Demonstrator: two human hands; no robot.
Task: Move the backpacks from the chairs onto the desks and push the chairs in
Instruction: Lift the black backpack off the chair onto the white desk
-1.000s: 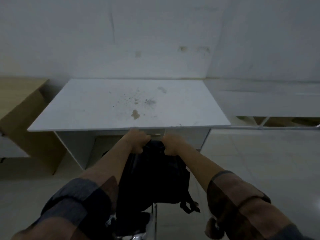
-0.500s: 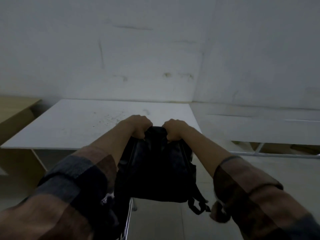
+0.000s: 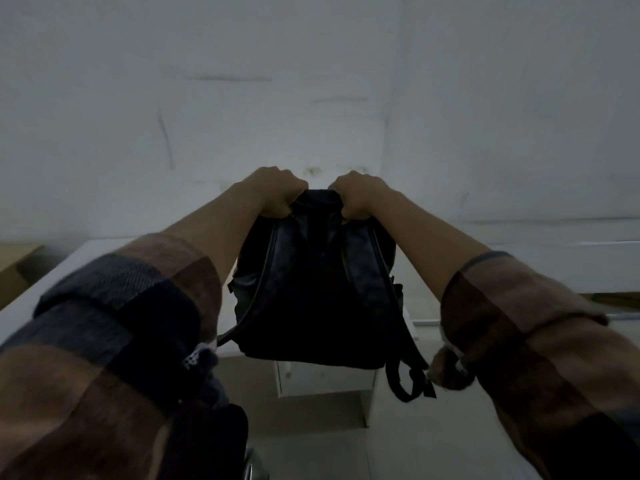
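Note:
A black backpack [image 3: 317, 285] hangs in the air at the centre of the head view, straps facing me, one strap loop dangling at its lower right. My left hand [image 3: 277, 190] grips its top on the left and my right hand [image 3: 358, 192] grips its top on the right. Behind and below the bag lies the white desk [image 3: 48, 285], mostly covered by my arms and the bag. At the bottom edge a dark chair [image 3: 221, 441] with a bit of metal frame shows beneath my left sleeve.
A white wall fills the upper half. A wooden desk [image 3: 17, 261] stands at the far left. A second white desk [image 3: 554, 268] runs along the right wall. Pale floor shows under the desk's front.
Both hands have lifted the backpack from chair height up to above the desk's front edge. The view has tilted upward, so the desk top is now mostly hidden.

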